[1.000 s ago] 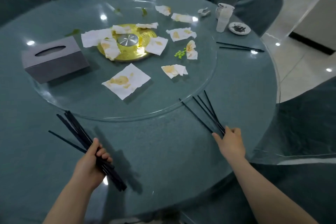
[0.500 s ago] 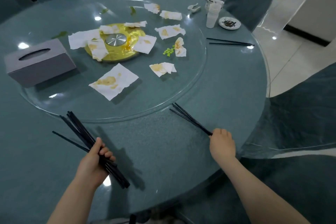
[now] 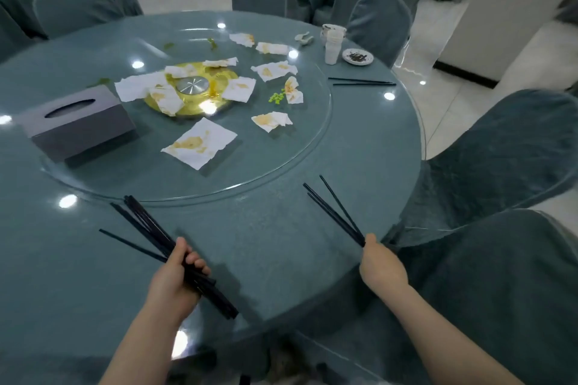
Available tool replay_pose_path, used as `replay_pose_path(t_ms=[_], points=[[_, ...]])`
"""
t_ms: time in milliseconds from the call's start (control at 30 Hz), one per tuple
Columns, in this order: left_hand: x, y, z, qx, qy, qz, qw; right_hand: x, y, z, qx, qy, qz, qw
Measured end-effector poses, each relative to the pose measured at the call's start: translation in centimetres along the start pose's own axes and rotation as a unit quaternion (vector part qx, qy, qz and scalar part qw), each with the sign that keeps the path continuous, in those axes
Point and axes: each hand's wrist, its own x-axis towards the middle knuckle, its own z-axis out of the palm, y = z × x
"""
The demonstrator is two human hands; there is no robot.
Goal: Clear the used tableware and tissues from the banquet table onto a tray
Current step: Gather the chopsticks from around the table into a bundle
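My left hand (image 3: 175, 280) grips a bundle of several black chopsticks (image 3: 147, 228) above the near edge of the round table (image 3: 281, 244). My right hand (image 3: 380, 262) holds the ends of a second set of black chopsticks (image 3: 334, 212), lifted and fanned toward the glass turntable (image 3: 312, 141). Stained white tissues (image 3: 200, 144) lie scattered over the turntable around a gold centre disc (image 3: 215, 94). Another pair of chopsticks (image 3: 359, 82) lies at the far right. A stack of cups (image 3: 332, 47), a small dirty plate (image 3: 357, 56) and a spoon (image 3: 304, 38) stand at the far edge.
A grey tissue box (image 3: 78, 122) sits on the turntable's left side. Green food bits (image 3: 276, 97) lie among the tissues. Covered chairs (image 3: 500, 166) ring the table, closest at my right. No tray is in view.
My right hand has closed on the chopsticks that lay spread at the table's right, gathered them and raised them. The camera has tilted up. My left hand keeps its bundle.
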Motion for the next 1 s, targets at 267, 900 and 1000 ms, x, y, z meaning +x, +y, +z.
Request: replay_pose_path(t_ms=[267,900,1000], points=[[-6.2,1.4,-4.0,0.012,-0.050,-0.020,0.998,-10.5,-4.5,0.3,0.170,0.055,0.023,0.984],[-18.8,-15.3,6.3,0.155,-0.264,-0.126,0.944,-25.8,1.6,-4.4,0.272,0.104,0.006,0.956],[-21.9,-20.8,10.2,0.155,-0.298,-0.127,0.933,-26.8,7.0,-5.2,0.206,0.133,0.054,0.968]])
